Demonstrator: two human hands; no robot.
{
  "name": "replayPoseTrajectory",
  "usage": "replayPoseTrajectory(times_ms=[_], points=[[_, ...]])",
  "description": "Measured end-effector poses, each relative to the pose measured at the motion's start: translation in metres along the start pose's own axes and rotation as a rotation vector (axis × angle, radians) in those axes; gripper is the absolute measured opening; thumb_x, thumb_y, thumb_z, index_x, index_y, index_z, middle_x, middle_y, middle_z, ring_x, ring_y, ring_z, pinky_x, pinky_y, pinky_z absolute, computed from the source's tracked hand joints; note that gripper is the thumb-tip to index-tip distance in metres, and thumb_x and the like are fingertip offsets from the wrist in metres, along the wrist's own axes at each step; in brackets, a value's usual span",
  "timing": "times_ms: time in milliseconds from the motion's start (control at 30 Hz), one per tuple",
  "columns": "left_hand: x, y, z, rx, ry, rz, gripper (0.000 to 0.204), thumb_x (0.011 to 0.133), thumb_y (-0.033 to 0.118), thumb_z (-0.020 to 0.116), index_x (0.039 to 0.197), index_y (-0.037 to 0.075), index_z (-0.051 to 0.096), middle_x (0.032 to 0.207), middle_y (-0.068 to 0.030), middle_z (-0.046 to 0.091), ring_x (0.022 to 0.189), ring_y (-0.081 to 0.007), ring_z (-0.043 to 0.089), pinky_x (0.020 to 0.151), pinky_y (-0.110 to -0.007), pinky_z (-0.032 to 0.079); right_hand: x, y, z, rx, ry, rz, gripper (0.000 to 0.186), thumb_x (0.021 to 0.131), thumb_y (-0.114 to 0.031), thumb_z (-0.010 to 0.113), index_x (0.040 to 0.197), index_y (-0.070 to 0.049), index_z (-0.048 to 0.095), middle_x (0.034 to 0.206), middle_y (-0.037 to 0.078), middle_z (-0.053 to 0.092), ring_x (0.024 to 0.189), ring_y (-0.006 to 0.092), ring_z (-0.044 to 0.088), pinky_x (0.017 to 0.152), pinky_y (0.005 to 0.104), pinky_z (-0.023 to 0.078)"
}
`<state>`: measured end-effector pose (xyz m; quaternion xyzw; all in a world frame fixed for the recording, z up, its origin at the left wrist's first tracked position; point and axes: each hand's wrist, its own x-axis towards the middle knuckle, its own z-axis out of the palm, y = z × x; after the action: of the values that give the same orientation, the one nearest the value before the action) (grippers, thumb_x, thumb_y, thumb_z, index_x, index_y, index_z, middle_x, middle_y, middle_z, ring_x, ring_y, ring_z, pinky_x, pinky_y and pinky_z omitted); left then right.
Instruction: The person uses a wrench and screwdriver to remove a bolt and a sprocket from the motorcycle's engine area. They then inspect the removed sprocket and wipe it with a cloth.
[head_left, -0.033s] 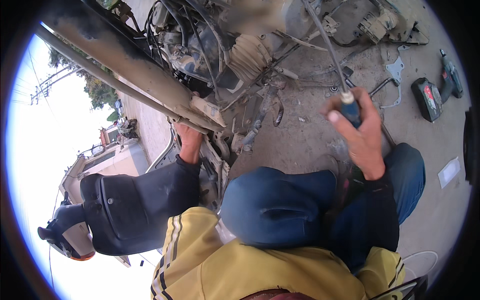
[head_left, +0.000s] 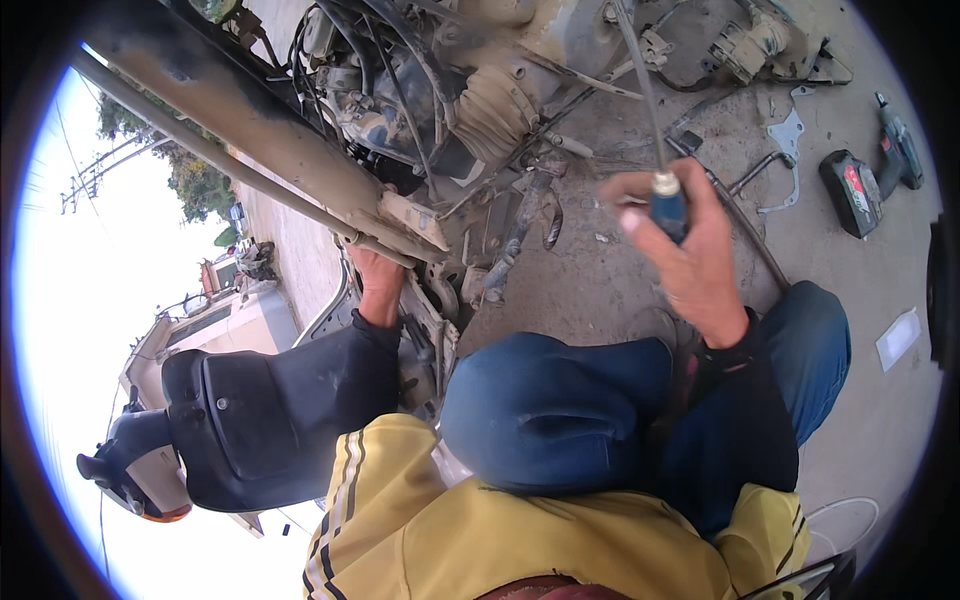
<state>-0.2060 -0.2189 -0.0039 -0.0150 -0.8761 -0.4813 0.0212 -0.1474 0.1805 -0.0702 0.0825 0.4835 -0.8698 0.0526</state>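
My right hand is closed round the blue handle of a long screwdriver; its metal shaft points up and slightly left, away from me. The shaft's far end reaches the top edge of the view, so its tip cannot be made out. My left hand is at the metal frame of a dismantled motorbike or scooter, its fingers hidden behind the frame. Beyond that hand lie the dusty engine with cables and a ribbed beige part.
On the concrete at right lie a cordless power tool, its dark battery, a gasket, a metal bar and a white paper. Greasy parts lie at the far right. A black scooter seat stands at left.
My right hand has shifted left with the screwdriver in it, uncovering more of the metal bar. My left hand has stayed at the frame.
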Motion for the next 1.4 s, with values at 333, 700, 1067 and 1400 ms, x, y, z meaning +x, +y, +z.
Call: replayPoseTrajectory(times_ms=[333,700,1067,1400], points=[[-0.002,-0.050,-0.040,0.088,0.100,0.002,0.029,0.107,0.024,0.051,0.131,0.008,0.053,0.122,-0.0095,0.063,0.105,-0.0194,0.063,0.088,-0.030,0.054,-0.018,0.031,0.023,0.225,-0.080,0.018,0.023,0.095,-0.009,0.063,0.104,-0.004,0.043,0.086,0.008,0.065,0.084,0.0148,0.062,0.079,0.0325,0.052],[-0.009,-0.038,-0.034,0.163,0.120,-0.004,0.030,0.109,0.030,0.046,0.129,0.009,0.051,0.124,-0.0085,0.059,0.107,-0.0191,0.060,0.091,-0.033,0.053,-0.144,0.113,0.001,-0.030,-0.083,0.575,0.022,0.089,-0.003,0.066,0.101,-0.003,0.047,0.079,0.008,0.061,0.086,0.0178,0.067,0.082,0.0363,0.051],[-0.012,-0.044,-0.047,-0.050,0.176,-0.043,0.029,0.107,0.023,0.054,0.132,0.009,0.050,0.123,-0.0080,0.064,0.099,-0.0164,0.063,0.087,-0.030,0.055,-0.089,-0.007,-0.032,-0.765,-0.189,-0.108,0.036,0.088,-0.012,0.069,0.121,0.001,0.061,0.095,0.024,0.067,0.078,0.0434,0.066,0.069,0.0453,0.052],[-0.014,0.015,0.002,-0.527,0.013,-0.192,0.034,0.105,0.033,0.054,0.129,0.009,0.052,0.114,-0.0065,0.064,0.104,-0.0175,0.062,0.088,-0.034,0.053,-0.048,-0.033,0.003,-0.759,-0.315,-0.169,0.045,0.086,-0.012,0.070,0.129,-0.003,0.062,0.082,0.012,0.060,0.062,0.0319,0.061,0.057,0.0427,0.048]])
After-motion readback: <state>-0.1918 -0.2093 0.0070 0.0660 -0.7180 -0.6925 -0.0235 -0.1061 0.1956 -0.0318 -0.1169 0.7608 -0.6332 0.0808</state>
